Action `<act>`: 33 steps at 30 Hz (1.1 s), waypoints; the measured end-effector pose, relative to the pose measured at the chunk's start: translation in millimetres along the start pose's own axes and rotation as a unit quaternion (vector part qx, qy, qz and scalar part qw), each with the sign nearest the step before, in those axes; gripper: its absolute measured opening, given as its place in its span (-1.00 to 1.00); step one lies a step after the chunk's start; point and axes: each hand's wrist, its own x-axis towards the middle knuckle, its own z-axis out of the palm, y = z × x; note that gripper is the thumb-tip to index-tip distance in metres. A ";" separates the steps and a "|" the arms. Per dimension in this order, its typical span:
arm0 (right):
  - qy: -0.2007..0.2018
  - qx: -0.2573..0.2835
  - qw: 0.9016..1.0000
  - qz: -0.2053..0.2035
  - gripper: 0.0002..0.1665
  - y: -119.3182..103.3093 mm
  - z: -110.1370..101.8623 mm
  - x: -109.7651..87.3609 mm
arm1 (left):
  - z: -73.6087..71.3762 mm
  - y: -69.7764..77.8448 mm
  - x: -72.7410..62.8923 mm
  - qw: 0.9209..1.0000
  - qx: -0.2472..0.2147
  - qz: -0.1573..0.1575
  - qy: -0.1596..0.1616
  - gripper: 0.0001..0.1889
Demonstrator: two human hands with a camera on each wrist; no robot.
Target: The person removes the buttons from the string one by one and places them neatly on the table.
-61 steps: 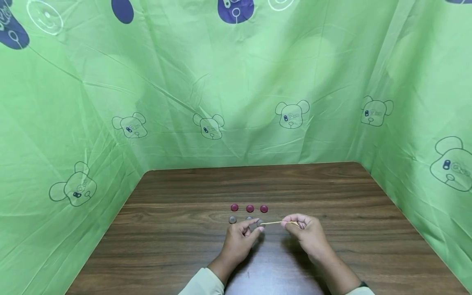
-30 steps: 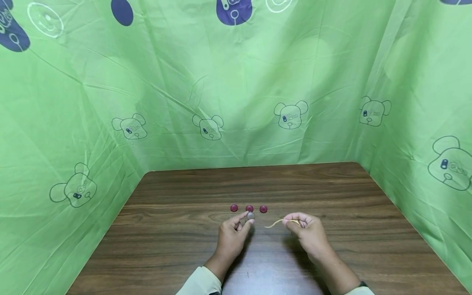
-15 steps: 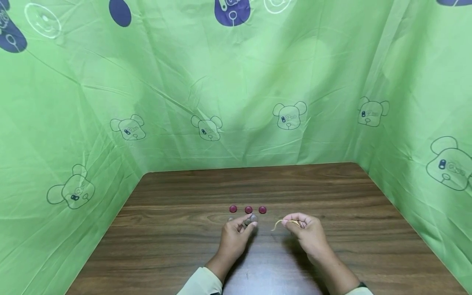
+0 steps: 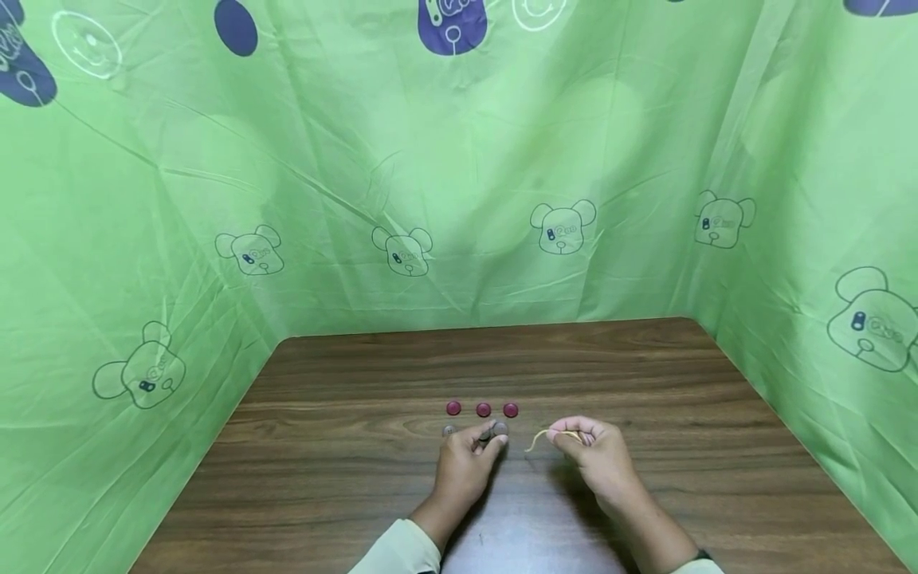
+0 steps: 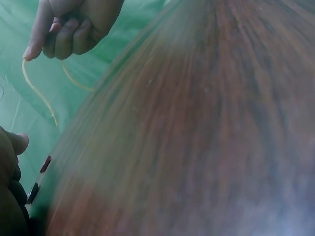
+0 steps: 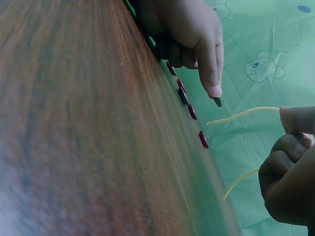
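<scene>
My left hand pinches a grey button between thumb and fingertips, raised over the table; the button shows edge-on as a dark disc in the right wrist view. In my right hand, thumb and forefinger pinch a thin yellow string. Its free end curves down toward the left, a short way from the held button. Another length of the string hangs below the curled fingers in the right wrist view. A grey button lies left of my left hand, and another is partly hidden behind its fingers.
Beyond the hands, three dark red buttons, left, middle and right, lie in a row on the brown wood-grain table. Green printed cloth hangs around the back and sides.
Two seconds ago the string stretched straight to the grey button; now its end hangs loose, apart from it. My left hand swung left with the button, then partly back right. The right hand stays nearly still.
</scene>
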 end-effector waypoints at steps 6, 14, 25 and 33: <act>0.001 -0.006 1.000 0.000 -0.79 -0.5 0.6 0.1 | 4.0 1.4 1.8 0.998 0.055 0.016 0.016 -0.67; -0.002 -0.011 1.000 0.005 -0.77 -0.9 1.0 0.3 | 7.1 5.3 4.8 0.994 0.104 0.014 0.020 -0.72; 0.000 -0.013 1.000 0.015 -0.77 2.9 0.8 -0.7 | 10.7 10.3 7.1 0.990 0.137 0.017 -0.015 -0.70; -0.003 -0.011 1.000 0.012 -0.77 3.7 1.5 0.1 | 13.7 12.9 10.6 0.981 0.192 0.017 -0.020 -0.87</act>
